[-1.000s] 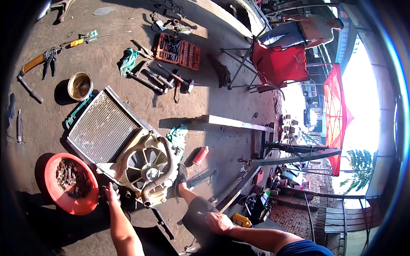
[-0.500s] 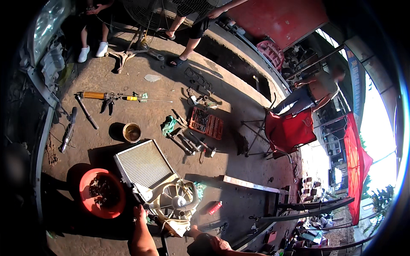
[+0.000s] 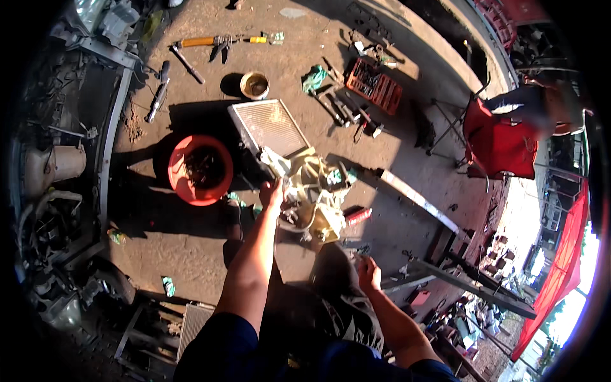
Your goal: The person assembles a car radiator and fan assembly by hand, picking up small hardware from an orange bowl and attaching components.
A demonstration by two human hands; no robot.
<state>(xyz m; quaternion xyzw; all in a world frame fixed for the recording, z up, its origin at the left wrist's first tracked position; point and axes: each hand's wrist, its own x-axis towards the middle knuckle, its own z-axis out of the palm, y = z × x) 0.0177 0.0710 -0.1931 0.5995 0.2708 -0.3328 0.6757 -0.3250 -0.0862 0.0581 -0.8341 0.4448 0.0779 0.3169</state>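
Observation:
A silver-finned car radiator (image 3: 270, 124) lies on the ground with a cream plastic fan shroud (image 3: 328, 219) at its near end. My left hand (image 3: 272, 193) is closed round the shroud's left edge, its fingertips partly hidden. To the right, just above my knee, my right hand (image 3: 368, 274) is held apart from the shroud. Its fingers are curled, and whatever may be in them is too small to make out. A red bottle (image 3: 358, 217) lies beside the shroud. Left of the radiator stands an orange basin (image 3: 176, 169) with dark parts inside.
A small bucket (image 3: 254, 86) stands beyond the radiator. Hand tools lie near a red tool case (image 3: 374, 86), with a yellow grease gun (image 3: 198, 42) farther left. A metal beam (image 3: 420, 200) and a red folding chair (image 3: 499, 143) are on the right, a person behind the chair.
My view has swung down and left, so the scene sits higher and farther right. The right hand has come away from beside the shroud; the left stays at its edge.

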